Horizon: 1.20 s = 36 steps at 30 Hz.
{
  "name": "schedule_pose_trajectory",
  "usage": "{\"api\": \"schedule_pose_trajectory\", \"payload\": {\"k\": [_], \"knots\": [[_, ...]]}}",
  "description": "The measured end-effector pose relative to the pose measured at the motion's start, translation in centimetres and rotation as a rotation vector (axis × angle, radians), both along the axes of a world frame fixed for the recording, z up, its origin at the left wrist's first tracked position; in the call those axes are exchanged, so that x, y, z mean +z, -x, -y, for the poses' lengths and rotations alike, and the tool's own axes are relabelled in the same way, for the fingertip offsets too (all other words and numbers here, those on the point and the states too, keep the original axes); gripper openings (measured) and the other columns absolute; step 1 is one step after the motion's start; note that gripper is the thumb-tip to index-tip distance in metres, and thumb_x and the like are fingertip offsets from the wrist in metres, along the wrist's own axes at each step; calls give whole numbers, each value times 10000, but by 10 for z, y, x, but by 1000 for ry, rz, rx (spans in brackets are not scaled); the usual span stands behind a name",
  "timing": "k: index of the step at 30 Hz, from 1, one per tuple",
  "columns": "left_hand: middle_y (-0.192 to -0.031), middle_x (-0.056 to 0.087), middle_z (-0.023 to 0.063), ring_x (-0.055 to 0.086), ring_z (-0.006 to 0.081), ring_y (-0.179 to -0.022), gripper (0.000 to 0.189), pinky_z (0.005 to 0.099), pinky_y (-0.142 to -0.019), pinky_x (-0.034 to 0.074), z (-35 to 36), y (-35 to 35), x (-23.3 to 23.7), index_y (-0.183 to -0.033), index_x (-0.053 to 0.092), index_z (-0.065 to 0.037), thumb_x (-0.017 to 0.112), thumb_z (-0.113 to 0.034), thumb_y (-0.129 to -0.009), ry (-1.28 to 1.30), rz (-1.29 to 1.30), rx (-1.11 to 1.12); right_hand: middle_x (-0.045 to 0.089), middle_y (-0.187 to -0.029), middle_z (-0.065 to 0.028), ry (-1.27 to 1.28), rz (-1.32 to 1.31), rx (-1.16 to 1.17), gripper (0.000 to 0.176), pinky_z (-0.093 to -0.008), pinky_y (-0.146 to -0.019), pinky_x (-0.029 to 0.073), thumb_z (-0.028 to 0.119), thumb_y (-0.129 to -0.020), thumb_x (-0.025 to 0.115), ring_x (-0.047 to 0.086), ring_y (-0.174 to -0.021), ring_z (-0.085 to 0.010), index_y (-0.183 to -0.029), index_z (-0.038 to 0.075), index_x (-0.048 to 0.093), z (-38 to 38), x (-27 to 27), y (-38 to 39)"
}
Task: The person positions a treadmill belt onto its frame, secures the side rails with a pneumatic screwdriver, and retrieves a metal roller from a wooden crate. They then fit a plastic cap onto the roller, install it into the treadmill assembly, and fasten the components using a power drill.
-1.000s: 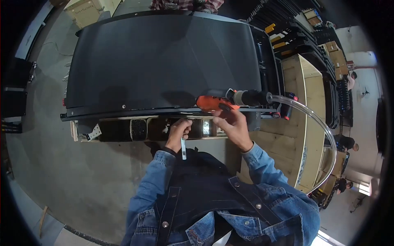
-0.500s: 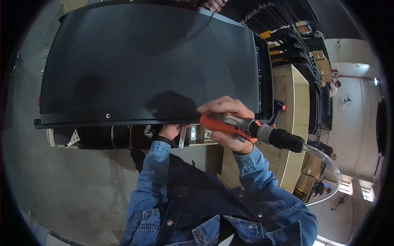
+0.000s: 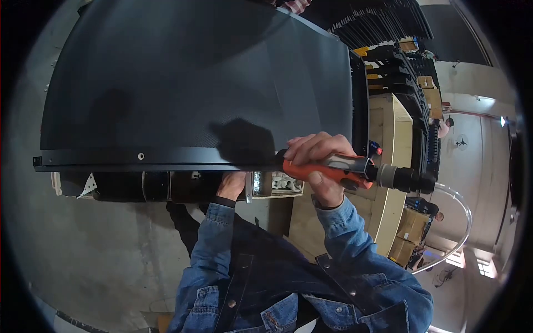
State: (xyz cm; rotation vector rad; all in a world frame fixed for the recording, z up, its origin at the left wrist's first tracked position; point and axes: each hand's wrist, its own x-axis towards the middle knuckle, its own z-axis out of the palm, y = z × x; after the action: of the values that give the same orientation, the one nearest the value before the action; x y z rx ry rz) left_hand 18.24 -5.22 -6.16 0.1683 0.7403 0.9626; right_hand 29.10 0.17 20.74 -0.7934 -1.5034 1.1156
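Note:
My right hand (image 3: 323, 166) is wrapped round an orange-and-black hand-held power tool (image 3: 347, 169), with a clear hose (image 3: 463, 206) leading from its rear end. The tool lies roughly level, its nose end at the front edge of a large black panel (image 3: 194, 83). Beneath that edge, my left hand (image 3: 231, 186) reaches in palm side up, its fingers hidden by the panel. Just right of my left wrist a pale metal strip (image 3: 249, 191) hangs down. A round pale-rimmed hole or fitting (image 3: 141, 156) shows on the panel's front rail, left of both hands.
Dark bins (image 3: 155, 186) and a box of small parts (image 3: 286, 183) sit under the panel's front edge. On the right stands a wooden crate (image 3: 388, 161), with stacked black frames (image 3: 397, 72) behind it. A checked sleeve (image 3: 296, 5) shows at the far edge.
The tool and my right hand have moved a little to the right. My left hand stays under the panel's edge. The view has shifted slightly.

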Motion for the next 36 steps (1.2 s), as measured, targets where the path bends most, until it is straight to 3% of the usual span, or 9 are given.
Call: {"api": "schedule_pose_trajectory", "payload": {"k": [5,14,16,18,20,23,25,30,36], "knots": [[-1109,651,43,602,138,-946,319,314,-859,500,0,5,13,-1161,658,-20,701,-206,-906,31,36,-19,689,-896,-131,-49,70,20,291,-510,-934,548,66,-793,758,714,-864,-296,-1035,37,600,-1,1,3],[-1158,685,100,600,185,-1086,565,333,-963,457,-4,4,-16,-1238,672,-52,605,-505,-907,-105,-309,-145,678,-1104,-214,25,13,31,483,-473,-932,555,178,-788,841,693,-1007,-327,-1162,1,592,3,5,5],[-1126,710,95,620,188,-1068,480,323,-956,462,-18,37,58,-1187,706,-39,612,-430,-925,-246,-567,-398,646,-1191,-244,58,-27,123,594,-464,-930,555,230,-762,874,672,-1071,-341,-1223,-6,582,-4,7,-4],[-977,726,67,657,173,-933,272,314,-882,499,-3,35,30,-1098,721,-6,582,-204,-974,-239,-124,-297,646,-1184,-246,98,-47,95,700,-457,-918,561,291,-746,892,676,-1045,-334,-1272,-8,542,-4,4,-6],[-804,661,24,633,149,-803,171,337,-730,516,6,28,32,-960,674,-2,589,-150,-973,-218,-283,-225,655,-1157,-220,93,9,-84,713,-446,-903,567,229,-744,901,679,-1018,-303,-1290,-2,505,7,-2,7],[-844,680,200,647,403,-818,227,463,-735,505,23,-7,9,-969,646,18,576,-198,-973,-319,-729,-5,674,-1099,-191,-82,79,-264,571,-414,-900,564,-41,-766,812,681,-1009,-274,-1244,11,505,26,-7,37],[-840,639,116,633,187,-704,178,326,-621,502,17,8,41,-993,622,-22,620,-200,-985,-447,-1027,-89,676,-1091,-193,39,159,-171,535,-404,-908,559,-34,-791,781,683,-995,-269,-1248,11,505,20,8,21],[-1041,653,241,613,468,-972,201,518,-816,500,15,39,69,-1059,616,-9,587,-186,-970,-547,-1247,11,686,-1086,-176,-15,172,-313,434,-384,-903,559,-38,-801,737,687,-974,-261,-1195,4,559,20,11,39],[-1025,659,216,625,441,-961,289,495,-812,521,43,175,-13,-1111,679,-82,619,-321,-961,-509,-1750,281,682,-1089,-179,90,85,-389,422,-385,-907,562,-46,-793,732,691,-987,-264,-1174,-12,552,19,16,30]]}}
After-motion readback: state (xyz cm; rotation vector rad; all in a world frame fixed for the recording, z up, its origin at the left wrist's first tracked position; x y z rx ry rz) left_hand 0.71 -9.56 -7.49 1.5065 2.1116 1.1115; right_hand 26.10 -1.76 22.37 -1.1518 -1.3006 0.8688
